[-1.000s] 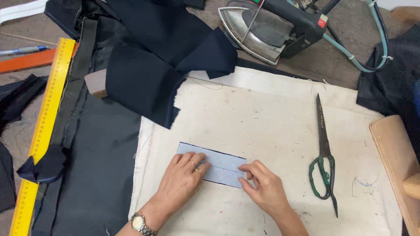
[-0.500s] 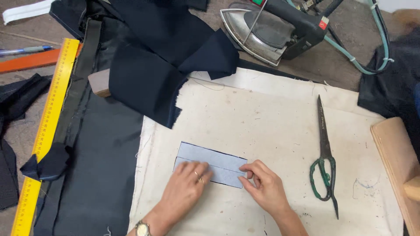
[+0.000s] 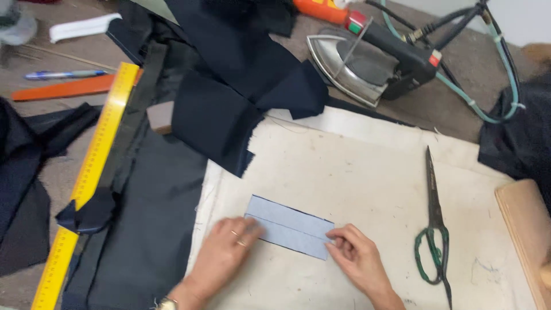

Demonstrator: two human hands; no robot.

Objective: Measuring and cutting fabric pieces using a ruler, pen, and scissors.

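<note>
Lying on a cream pressing cloth, a folded grey-blue fabric strip is pinned flat at both ends by the left hand and right hand, fingers spread. Open cloth is left toward the scissors; both forearms are cropped by the frame.

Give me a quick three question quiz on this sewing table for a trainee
1. What do both hands press flat?
2. True or false: the scissors lie left of the left hand.
3. Which lies nearest the yellow ruler: A iron, B dark fabric, C wooden block?

Key:
1. The grey-blue fabric strip, left hand and right hand at its ends.
2. False; the scissors lie right of both hands.
3. B; dark fabric touches the yellow ruler.
</note>
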